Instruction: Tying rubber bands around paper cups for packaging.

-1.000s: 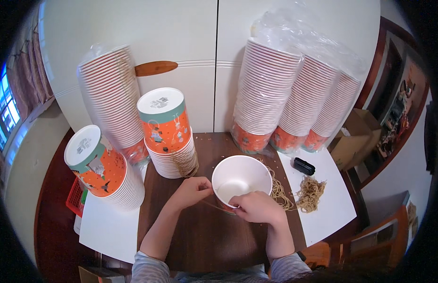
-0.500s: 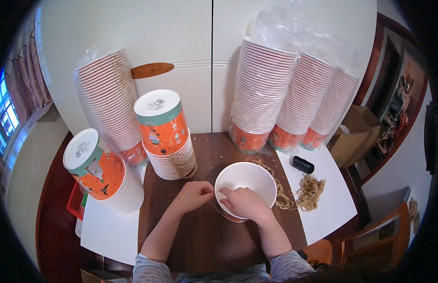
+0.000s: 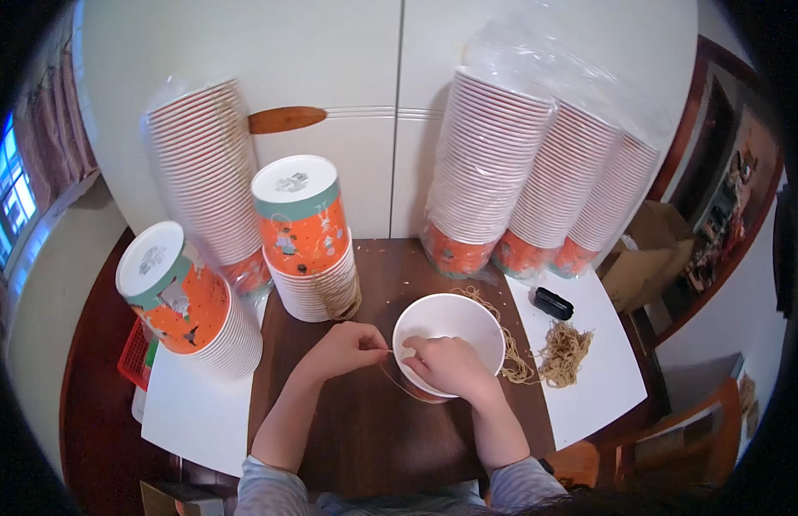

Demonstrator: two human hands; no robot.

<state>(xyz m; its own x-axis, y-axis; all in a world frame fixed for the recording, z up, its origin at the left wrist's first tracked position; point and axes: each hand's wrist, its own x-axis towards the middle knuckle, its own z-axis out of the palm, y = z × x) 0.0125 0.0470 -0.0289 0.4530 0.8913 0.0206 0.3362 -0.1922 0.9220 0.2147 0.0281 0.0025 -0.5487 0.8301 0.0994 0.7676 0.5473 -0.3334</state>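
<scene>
Brown tabletop [image 3: 365,439], tub [image 3: 455,316] under right hand [image 3: 451,365]

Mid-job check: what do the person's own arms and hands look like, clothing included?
The left sleeve and right sleeve are pale grey-blue with a faint pattern, ending well short of the wrists. The left hand and right hand wear no gloves; no cables show.

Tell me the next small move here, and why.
Probably draw the string gently with the left hand to take up slack, while the right hand steadies the cup: the string bows loosely between the left hand and the cup's near side, and the right hand reaches over its rim.
</scene>
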